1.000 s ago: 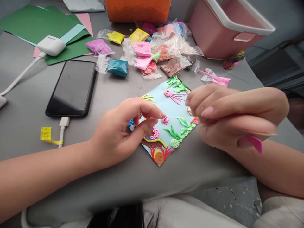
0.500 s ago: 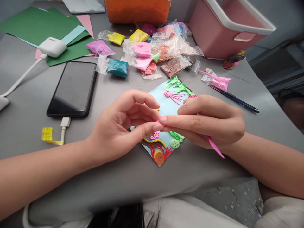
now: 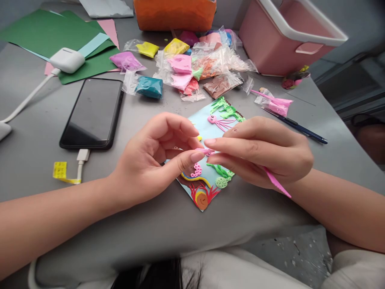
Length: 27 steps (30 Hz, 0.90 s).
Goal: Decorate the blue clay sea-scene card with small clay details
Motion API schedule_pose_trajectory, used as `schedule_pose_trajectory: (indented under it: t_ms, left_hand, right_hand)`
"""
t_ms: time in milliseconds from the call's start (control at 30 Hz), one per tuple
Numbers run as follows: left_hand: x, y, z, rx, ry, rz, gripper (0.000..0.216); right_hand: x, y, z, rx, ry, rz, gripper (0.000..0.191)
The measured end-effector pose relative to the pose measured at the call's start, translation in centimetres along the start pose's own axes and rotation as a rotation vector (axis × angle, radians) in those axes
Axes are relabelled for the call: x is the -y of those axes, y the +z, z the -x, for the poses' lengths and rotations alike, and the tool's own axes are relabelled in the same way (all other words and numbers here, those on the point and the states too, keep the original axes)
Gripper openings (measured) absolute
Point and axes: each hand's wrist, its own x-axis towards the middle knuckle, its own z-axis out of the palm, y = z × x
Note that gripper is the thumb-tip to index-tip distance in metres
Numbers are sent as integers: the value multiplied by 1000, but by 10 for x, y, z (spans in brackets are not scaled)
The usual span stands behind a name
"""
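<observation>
My left hand pinches a small piece of pink clay between thumb and fingertips. My right hand faces it, thumb and index fingertip slightly apart by the clay's right end. A thin pink modelling tool is tucked in the right hand, its flat end sticking out below the palm. Under both hands lies a light blue card with a clay sea scene: a pink octopus, green weeds, red coral and a brown shell. The hands cover the card's middle.
Several bags of coloured clay lie behind the card. At left are a black phone on a cable, a white charger and green paper. A pink basket, an orange box and a dark pen are also around.
My right fingertips have parted and drawn slightly away from the pink clay, which now shows more between the hands. The modelling tool's end has shifted a little right. My left hand keeps its pinch.
</observation>
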Motion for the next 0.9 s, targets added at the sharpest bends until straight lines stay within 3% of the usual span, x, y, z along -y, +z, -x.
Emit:
schedule_pose_trajectory:
  t_ms: [167,400,633,767,900]
  left_hand:
    - [-2,0,2,4,-34,17,20]
    - [0,0,0,-49,-3,-64,16]
    - [-2,-1,-1,-39,29,-180,24]
    - [-3,-1,0,-45,3,-192,30]
    - [-5,-3,-2,-44,15,-190,21]
  right_hand:
    - [-1,2,-1,-36,1,2,13]
    - [-3,5,1,-51,221,-191,4]
    - [-1,3,2,5,184,-228,26]
    - [-2,6,2,-48,62,-136,8]
    - [-2,6,-1,-75,26,-80,15]
